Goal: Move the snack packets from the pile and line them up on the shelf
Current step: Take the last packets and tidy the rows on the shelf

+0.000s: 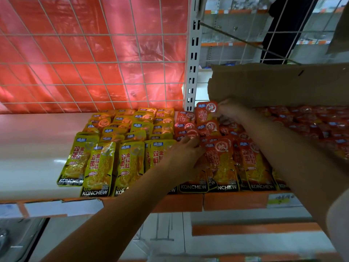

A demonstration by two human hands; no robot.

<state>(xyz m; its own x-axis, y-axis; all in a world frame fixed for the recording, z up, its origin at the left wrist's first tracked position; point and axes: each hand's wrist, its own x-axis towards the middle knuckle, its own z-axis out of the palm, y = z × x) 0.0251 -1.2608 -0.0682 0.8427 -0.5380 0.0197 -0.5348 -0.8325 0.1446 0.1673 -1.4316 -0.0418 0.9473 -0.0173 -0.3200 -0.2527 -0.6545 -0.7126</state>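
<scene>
Yellow snack packets (105, 163) lie in overlapping rows on the white shelf (34, 148), left of centre. Red snack packets (222, 163) fill rows right of them. A loose pile of red packets (311, 125) lies at the right under a cardboard flap. My left hand (181, 156) rests on the red packets at the seam between yellow and red, fingers spread over the row. Farther back, my right hand (226, 110) pinches the top corner of one upright red packet (206, 112) at the back of the red rows.
A torn cardboard box flap (273, 84) hangs over the pile at the right. A white slotted upright post (192, 59) divides the bays. Wire mesh with red plastic sheeting (90, 53) backs the shelf. An orange price strip (236, 203) runs along the front edge.
</scene>
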